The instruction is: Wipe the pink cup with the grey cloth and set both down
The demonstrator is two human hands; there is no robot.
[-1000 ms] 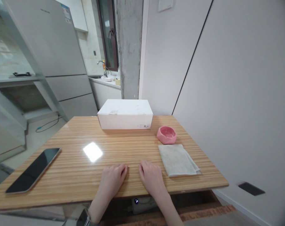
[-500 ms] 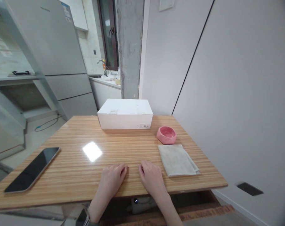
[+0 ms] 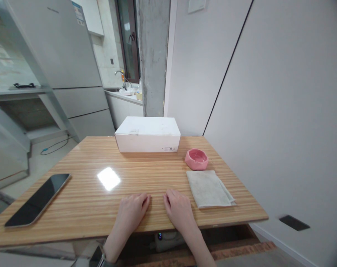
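Observation:
My left hand (image 3: 133, 210) rests on the wooden table (image 3: 146, 174) near its front edge, fingers curled under in a loose fist. Beside it, a short gap away, my right hand (image 3: 178, 208) lies in the same closed pose. Nothing shows in either hand. Just right of my right hand is a folded grey cloth (image 3: 208, 189), apart from it. Behind the cloth sits a pink ashtray (image 3: 196, 160) with a faceted rim. A closed white box (image 3: 148, 139) stands at the far edge of the table.
A black phone (image 3: 39, 200) lies at the table's left side. Under the front edge is an open drawer (image 3: 226, 237) with a pale device (image 3: 168, 241) in it. A white wall (image 3: 282, 111) borders the right; a fridge (image 3: 65, 48) stands back left.

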